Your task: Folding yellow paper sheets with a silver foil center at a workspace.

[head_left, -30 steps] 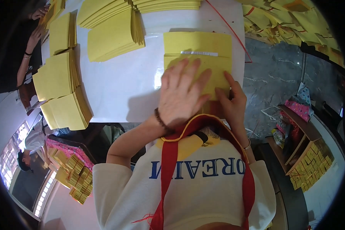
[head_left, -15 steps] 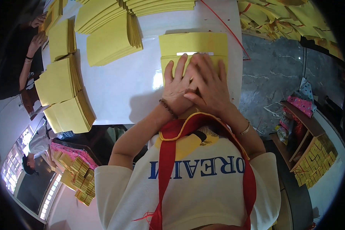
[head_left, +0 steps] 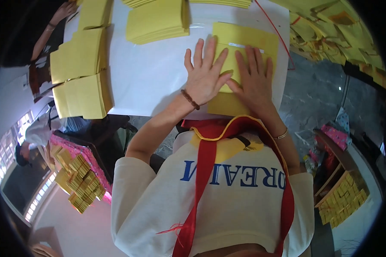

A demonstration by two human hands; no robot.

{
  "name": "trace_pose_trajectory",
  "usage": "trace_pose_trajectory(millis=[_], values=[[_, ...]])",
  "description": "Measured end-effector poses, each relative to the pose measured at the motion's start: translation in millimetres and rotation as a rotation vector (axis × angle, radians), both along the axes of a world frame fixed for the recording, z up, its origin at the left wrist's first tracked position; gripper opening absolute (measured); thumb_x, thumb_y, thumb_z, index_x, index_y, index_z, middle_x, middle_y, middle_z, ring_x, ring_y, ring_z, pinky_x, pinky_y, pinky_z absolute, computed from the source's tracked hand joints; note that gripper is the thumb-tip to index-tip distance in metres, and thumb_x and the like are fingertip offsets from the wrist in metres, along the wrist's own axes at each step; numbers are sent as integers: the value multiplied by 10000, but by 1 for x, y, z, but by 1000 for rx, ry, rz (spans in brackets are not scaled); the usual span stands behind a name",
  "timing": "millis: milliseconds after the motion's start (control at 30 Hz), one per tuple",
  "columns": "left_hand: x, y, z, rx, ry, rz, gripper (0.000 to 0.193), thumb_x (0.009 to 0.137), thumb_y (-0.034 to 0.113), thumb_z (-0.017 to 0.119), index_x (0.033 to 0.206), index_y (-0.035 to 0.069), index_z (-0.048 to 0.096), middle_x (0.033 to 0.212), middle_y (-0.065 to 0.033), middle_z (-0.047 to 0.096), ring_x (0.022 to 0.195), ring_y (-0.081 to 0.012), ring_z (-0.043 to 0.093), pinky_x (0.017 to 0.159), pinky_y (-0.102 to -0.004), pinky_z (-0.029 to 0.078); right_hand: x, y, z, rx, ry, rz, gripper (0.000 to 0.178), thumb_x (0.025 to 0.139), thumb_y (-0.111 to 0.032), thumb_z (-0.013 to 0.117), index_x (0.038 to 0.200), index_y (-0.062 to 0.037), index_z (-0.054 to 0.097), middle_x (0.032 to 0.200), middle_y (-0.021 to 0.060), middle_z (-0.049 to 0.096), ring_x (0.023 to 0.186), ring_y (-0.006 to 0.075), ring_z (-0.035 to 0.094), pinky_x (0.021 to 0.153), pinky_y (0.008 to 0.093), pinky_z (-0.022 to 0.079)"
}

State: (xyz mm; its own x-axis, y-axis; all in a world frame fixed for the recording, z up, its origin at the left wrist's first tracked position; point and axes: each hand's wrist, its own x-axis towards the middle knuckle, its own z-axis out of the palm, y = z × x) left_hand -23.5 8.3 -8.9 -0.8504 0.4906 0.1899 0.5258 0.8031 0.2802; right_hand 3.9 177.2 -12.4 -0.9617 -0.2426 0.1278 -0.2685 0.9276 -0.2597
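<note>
Paper rectangle [head_left: 246,36], flat and yellow with a narrow white strip [head_left: 235,45] across its upper part, lies directly beneath the right hand [head_left: 255,88], its long axis running away from the person's body.

Of the two hands the right is nearer, set over the paper's middle on the white, smooth-topped worktop [head_left: 146,81]; the left hand [head_left: 205,81] straddles the paper's left edge, thumb and index finger over it, outer fingers over bare white. All fingers are extended and spread, pinching nothing, and point toward the paper's far end; the thumbs come close together between the hands. Whether the left fingertips press down or hover is hard to tell from above.
</note>
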Motion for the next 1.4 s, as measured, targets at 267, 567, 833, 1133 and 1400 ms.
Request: trace_pose_trajectory(millis=[267, 567, 833, 1133, 1400], values=[[24, 14, 1, -88, 229, -352, 552, 748, 250, 569, 1240, 25, 462, 1093, -194, 518, 1030, -329, 492, 836, -407, 400, 1, 31, -12, -805, -24, -54, 473, 870, -207, 521, 1303, -61, 396, 1354, 150, 376, 1268, 285, 348, 1002, 478, 290], [-28, 0, 44, 112, 218, -320, 410, 692, 121, 555, 1100, 96, 588, 728, -44, 533, 678, -226, 549, 555, -332, 444, 16, 71, 9, -1599, 58, -382, 312, 908, -87, 478, 1216, -36, 472, 1161, 103, 547, 1040, 205, 540, 850, 316, 439], [-135, -142, 13, -142, 528, 19, 421, 697, 64, 576, 1102, 176, 577, 949, -3, 588, 875, -207, 546, 699, -366, 420, 54, 75, -26, -1518, 49, -716, 240, 911, -124, 497, 1141, -65, 534, 1051, 45, 588, 939, 132, 559, 769, 275, 441], [-141, -143, -23, -439, 203, 1, 489, 800, 160, 526, 1274, 166, 407, 1130, -44, 502, 1027, -221, 491, 801, -389, 415, 54, 62, -32, -1465, -23, -731, 211, 900, -105, 509, 1097, -48, 559, 974, 43, 611, 885, 125, 577, 741, 254, 444], [-122, -134, -46, -408, 260, 104, 666, 738, 216, 569, 1339, 96, 308, 1207, -83, 406, 1135, -262, 383, 888, -414, 344, 60, 50, -45, -1540, -124, -702, 224, 911, -129, 500, 1097, -14, 551, 1036, 65, 586, 925, 127, 554, 779, 269, 443]])
